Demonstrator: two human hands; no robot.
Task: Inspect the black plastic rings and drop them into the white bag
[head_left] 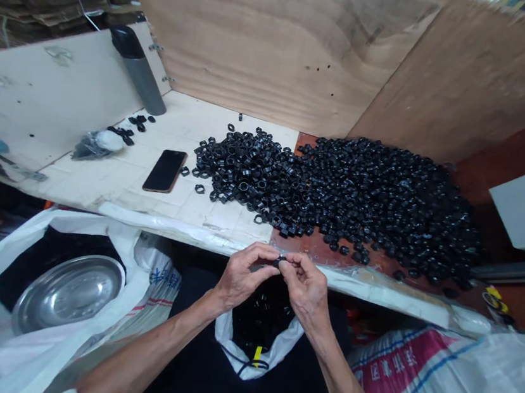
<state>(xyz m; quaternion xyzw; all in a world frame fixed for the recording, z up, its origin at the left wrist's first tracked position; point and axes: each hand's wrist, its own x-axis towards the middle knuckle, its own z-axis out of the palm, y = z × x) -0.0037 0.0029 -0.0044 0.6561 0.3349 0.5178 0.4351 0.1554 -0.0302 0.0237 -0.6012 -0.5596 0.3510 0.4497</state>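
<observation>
The left hand (244, 274) and the right hand (305, 288) meet in front of the body, and between their fingers sits one small black piece (279, 260). The left thumb and forefinger close on its near side from the left, the right thumb and forefinger from the right, so both hands appear to pinch it together; what the other fingers press on cannot be told. The step in hand looks to be two-handed work on this single piece; the next move seems to call for a light, steady pinch from both sides, as the piece is small and could slip. Its shape is mostly covered by the fingertips. Directly below the fingers is the mouth of a white bag (290, 343), its dark contents hard to make out. Just beyond the fingers runs the edge of the tabletop (221, 217), and past it, ahead and to the right, spreads a pile (363, 196) of black rings, untouched by either hand. Ahead and left of the fingers lies a phone (165, 172); farther that way stands a bottle (139, 70). Lower, to the left, is a metal bowl (71, 294).
</observation>
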